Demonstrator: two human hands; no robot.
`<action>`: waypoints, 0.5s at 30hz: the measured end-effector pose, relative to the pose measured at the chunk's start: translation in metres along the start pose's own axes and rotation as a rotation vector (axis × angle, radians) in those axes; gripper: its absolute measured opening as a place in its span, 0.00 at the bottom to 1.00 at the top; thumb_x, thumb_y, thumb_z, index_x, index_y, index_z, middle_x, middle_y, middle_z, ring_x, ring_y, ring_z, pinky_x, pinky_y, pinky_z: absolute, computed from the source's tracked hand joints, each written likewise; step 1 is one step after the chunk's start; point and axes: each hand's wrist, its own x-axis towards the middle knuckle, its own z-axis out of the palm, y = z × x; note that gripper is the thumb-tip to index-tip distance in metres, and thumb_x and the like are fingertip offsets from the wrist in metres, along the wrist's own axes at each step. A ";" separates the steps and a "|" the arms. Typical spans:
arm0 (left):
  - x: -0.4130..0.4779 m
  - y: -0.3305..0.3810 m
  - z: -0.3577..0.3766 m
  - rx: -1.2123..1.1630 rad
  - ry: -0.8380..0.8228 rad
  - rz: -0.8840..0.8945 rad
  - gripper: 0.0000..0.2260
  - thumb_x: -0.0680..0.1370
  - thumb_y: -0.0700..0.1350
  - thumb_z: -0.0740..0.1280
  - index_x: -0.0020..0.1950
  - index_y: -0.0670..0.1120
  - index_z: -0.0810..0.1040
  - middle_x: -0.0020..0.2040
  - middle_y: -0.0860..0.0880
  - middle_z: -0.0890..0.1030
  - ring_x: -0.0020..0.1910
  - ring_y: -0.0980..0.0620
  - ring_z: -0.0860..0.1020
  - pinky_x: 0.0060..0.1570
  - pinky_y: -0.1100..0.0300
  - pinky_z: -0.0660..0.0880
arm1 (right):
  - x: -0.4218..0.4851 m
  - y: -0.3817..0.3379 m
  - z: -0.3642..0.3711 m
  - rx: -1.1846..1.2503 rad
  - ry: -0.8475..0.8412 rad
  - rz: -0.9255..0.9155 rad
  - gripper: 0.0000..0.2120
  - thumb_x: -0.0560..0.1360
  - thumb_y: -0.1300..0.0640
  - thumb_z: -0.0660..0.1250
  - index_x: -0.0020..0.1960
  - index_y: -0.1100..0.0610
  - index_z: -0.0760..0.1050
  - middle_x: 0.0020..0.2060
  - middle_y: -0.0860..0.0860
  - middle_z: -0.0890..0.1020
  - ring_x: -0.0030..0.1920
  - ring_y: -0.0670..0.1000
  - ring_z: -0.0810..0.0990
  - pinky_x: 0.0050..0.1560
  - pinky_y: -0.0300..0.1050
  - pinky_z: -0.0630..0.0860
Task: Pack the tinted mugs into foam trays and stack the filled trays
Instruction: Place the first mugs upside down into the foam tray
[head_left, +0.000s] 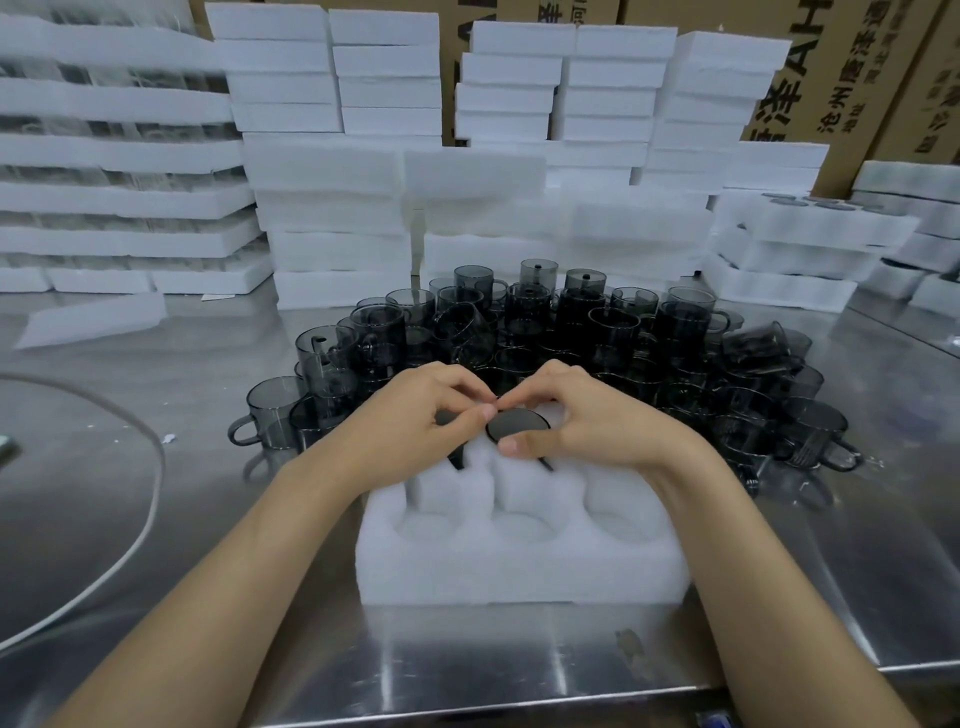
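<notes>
our left hand and right hand pinch the mug between them, sitting in the foam tray under them, and if we push crooked, it may jam or chip.

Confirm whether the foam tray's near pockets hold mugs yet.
No: the foam tray shows bare white foam in its near pockets; dark mugs sit only in its far row.

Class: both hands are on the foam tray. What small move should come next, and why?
Probably release and lift the right hand to the mug pile for another mug: the seated mug looks flush in the foam tray, and its near pockets stand empty.
</notes>
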 end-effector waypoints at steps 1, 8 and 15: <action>0.000 -0.001 0.000 -0.002 0.006 0.002 0.14 0.81 0.50 0.62 0.45 0.47 0.86 0.54 0.62 0.78 0.55 0.59 0.74 0.57 0.57 0.71 | -0.001 0.000 -0.001 0.063 0.072 -0.060 0.12 0.70 0.45 0.73 0.53 0.45 0.81 0.50 0.51 0.77 0.54 0.50 0.73 0.59 0.49 0.71; 0.000 0.000 0.002 -0.040 0.015 -0.046 0.16 0.81 0.51 0.63 0.41 0.46 0.85 0.53 0.64 0.78 0.53 0.62 0.74 0.50 0.71 0.65 | 0.015 0.040 -0.040 -0.117 0.910 0.115 0.13 0.77 0.61 0.62 0.57 0.51 0.79 0.53 0.46 0.75 0.47 0.48 0.76 0.49 0.47 0.74; 0.000 0.004 0.001 -0.063 0.017 -0.062 0.16 0.81 0.50 0.63 0.38 0.46 0.84 0.52 0.62 0.78 0.42 0.70 0.72 0.44 0.77 0.64 | 0.031 0.061 -0.037 -0.343 0.746 0.279 0.16 0.77 0.61 0.65 0.64 0.53 0.77 0.58 0.59 0.78 0.63 0.60 0.71 0.60 0.53 0.70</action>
